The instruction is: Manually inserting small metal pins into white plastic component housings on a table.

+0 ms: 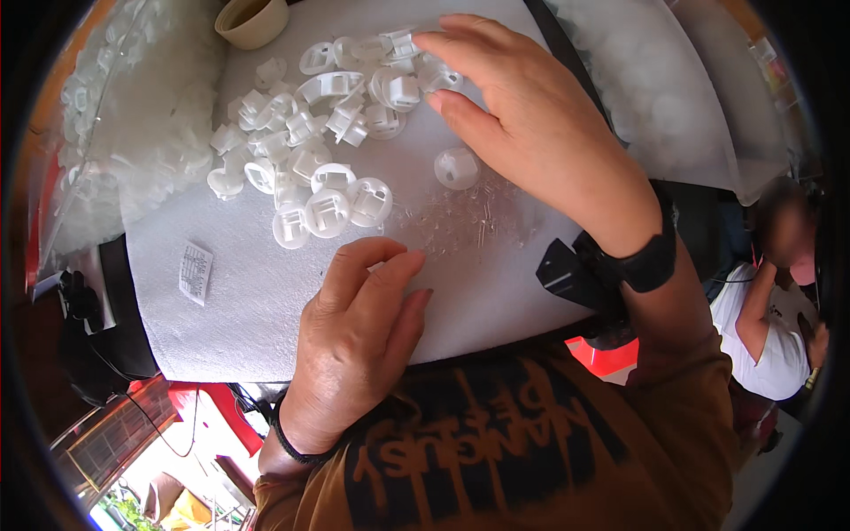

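Note:
My left hand (359,332) rests palm down on a white foam sheet (248,310), its fingertips at the edge of a scatter of tiny clear pins (469,226). My right hand (522,115) reaches over the sheet, fingers spread and touching the far end of a heap of white round plastic parts (328,133). One white round part (457,167) lies alone just left of my right palm. Neither hand visibly grips anything.
A beige cup (252,19) stands at the sheet's far edge. Clear bags of white parts lie at left (142,115) and right (655,88). A small printed label (196,272) lies on the sheet. Another person (779,310) sits at the right.

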A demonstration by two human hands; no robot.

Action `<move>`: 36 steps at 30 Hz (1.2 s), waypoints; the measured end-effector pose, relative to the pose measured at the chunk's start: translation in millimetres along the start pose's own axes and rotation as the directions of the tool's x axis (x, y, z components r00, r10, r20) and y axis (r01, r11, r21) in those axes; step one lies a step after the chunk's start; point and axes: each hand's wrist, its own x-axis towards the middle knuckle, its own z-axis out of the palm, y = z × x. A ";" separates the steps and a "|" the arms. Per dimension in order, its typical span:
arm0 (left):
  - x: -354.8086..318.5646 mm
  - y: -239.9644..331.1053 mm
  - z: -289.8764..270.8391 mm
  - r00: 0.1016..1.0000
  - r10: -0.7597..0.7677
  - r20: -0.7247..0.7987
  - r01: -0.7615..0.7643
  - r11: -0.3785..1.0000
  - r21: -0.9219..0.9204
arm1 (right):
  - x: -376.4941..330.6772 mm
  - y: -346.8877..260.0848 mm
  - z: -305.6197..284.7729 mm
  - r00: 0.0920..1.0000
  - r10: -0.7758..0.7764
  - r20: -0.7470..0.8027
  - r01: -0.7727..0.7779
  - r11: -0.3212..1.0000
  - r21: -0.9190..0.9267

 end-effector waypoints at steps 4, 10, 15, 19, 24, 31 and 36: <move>-4.1 -1.2 2.4 0.999 0.038 0.037 -0.041 0.996 0.074 | -1.2 8.7 9.2 0.989 0.061 0.135 -0.059 0.998 -0.020; -1.5 -12.1 5.6 0.990 0.137 -0.005 -0.136 0.984 0.113 | 5.0 5.2 8.3 0.983 0.130 0.127 -0.137 0.989 0.048; -0.8 -13.2 8.4 0.983 0.181 -0.027 -0.178 0.980 0.093 | 10.8 8.4 9.1 0.950 0.288 0.121 -0.310 0.918 0.250; -3.9 -12.6 8.0 0.976 0.216 0.026 -0.218 0.972 0.085 | 7.6 10.2 9.1 0.908 0.378 0.178 -0.418 0.823 0.385; -2.0 -4.1 7.5 0.999 0.013 -0.049 -0.012 1.000 0.016 | 16.5 -16.1 -20.6 0.798 0.450 0.401 -0.576 0.765 0.288; 1.2 1.1 14.1 1.000 0.018 -0.022 -0.014 0.985 0.174 | 1.7 -1.3 -9.7 0.895 0.316 0.315 -0.420 0.835 0.356; 2.1 -0.5 14.5 0.994 0.090 -0.066 -0.070 0.964 0.258 | -14.6 12.0 -12.5 0.976 0.191 0.106 -0.217 0.906 0.363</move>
